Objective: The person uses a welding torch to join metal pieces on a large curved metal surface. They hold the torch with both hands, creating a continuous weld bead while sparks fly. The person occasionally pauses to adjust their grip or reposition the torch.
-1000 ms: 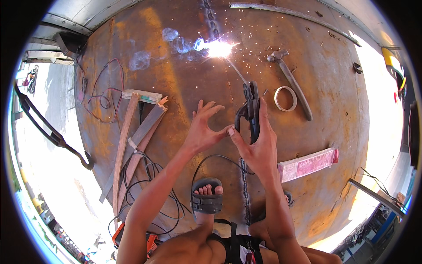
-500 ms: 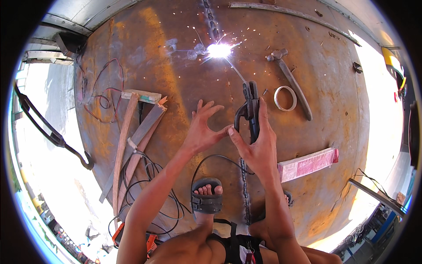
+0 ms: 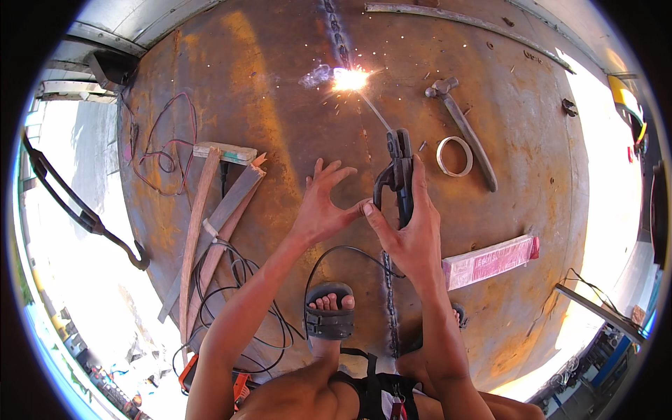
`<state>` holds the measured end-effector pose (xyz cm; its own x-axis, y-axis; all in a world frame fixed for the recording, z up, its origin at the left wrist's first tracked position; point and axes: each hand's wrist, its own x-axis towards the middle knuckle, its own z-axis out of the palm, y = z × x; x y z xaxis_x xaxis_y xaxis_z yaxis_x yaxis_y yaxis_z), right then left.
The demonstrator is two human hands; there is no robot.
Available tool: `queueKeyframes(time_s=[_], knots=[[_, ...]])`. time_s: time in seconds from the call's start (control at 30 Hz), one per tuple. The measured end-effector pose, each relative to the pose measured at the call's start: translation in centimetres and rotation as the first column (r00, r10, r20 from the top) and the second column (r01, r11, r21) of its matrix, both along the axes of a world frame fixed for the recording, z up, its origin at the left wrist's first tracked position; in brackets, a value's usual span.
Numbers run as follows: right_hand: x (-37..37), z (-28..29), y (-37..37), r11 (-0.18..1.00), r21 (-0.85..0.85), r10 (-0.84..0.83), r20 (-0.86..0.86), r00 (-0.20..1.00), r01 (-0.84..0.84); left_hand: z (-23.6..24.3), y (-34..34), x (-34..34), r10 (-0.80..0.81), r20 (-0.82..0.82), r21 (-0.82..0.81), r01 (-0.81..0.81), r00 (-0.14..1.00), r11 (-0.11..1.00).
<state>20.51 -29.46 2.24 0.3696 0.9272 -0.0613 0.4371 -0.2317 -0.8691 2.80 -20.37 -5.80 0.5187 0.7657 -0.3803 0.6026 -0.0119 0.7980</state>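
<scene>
My right hand (image 3: 414,234) is wrapped round a black welding electrode holder (image 3: 397,164). A thin welding rod (image 3: 378,113) runs from its jaws up and left to a bright, sparking arc (image 3: 350,79) on the rusty steel plate (image 3: 301,119). Just below a beaded weld seam (image 3: 336,31) the arc burns, with a wisp of smoke at its left. My left hand (image 3: 325,198) is held out with fingers spread, its thumb tip close to the right thumb and holder; whether they touch I cannot tell. Nothing is gripped in it.
Right of the holder lie a hammer (image 3: 463,129), a ring (image 3: 454,155) and a pink-and-white box (image 3: 491,262). At left are wooden strips (image 3: 203,238), a wood-backed brush or block (image 3: 225,152) and black cable (image 3: 245,269). My sandalled foot (image 3: 329,311) rests on the plate.
The arc's glow has turned smaller and more orange, and the smoke and sparks have shifted. Both hands and the holder look unmoved.
</scene>
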Motion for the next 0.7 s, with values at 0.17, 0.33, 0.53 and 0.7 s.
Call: queueKeyframes(time_s=[0.17, 0.33, 0.53, 0.7], knots=[[0.03, -0.09, -0.03, 1.0, -0.007, 0.001, 0.003, 1.0, -0.001, -0.04, 0.01, 0.06, 0.003, 0.0, 0.006, -0.003, 1.0, 1.0], [0.04, -0.14, -0.07, 1.0, -0.004, 0.003, 0.007, 1.0, -0.003, 0.06, 0.01, 0.13, 0.005, 0.0, 0.002, -0.005, 1.0, 1.0], [0.03, -0.19, -0.06, 1.0, 0.007, 0.009, 0.008, 1.0, -0.01, 0.1, 0.02, 0.13, 0.001, 0.005, 0.003, -0.001, 1.0, 1.0], [-0.03, -0.27, -0.09, 1.0, 0.006, -0.002, 0.009, 1.0, 0.002, 0.18, 0.05, 0.13, -0.009, -0.003, 0.01, 0.009, 1.0, 1.0]])
